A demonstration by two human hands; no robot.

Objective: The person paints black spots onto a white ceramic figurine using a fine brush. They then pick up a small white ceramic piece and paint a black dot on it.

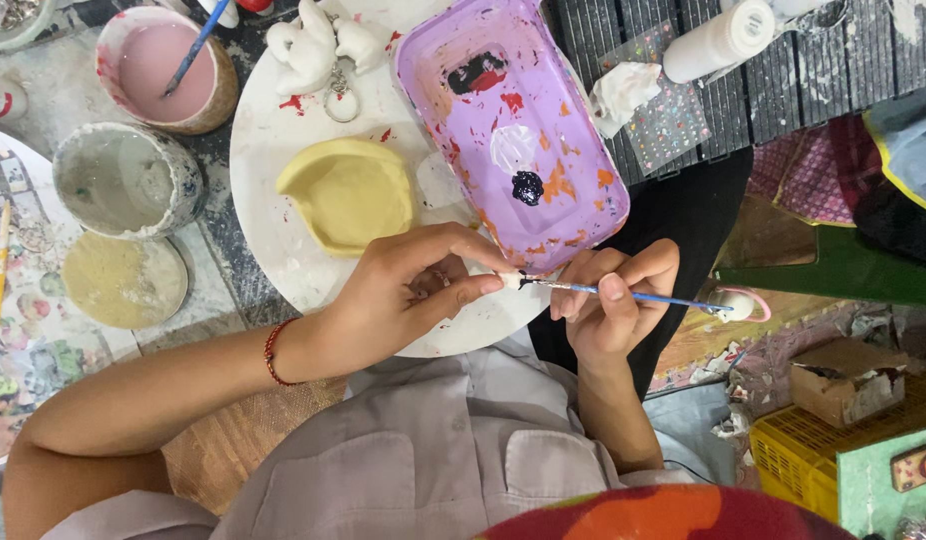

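a thin blue paintbrush [633, 296] is gripped in the closed fingers of the right hand [611, 300], its dark tip touching a small white figurine [507, 281] pinched in the left hand [408, 295]. just beyond, a purple palette tray [513, 120] and a yellow dish [351, 192] are seen on a round white board [273, 160].
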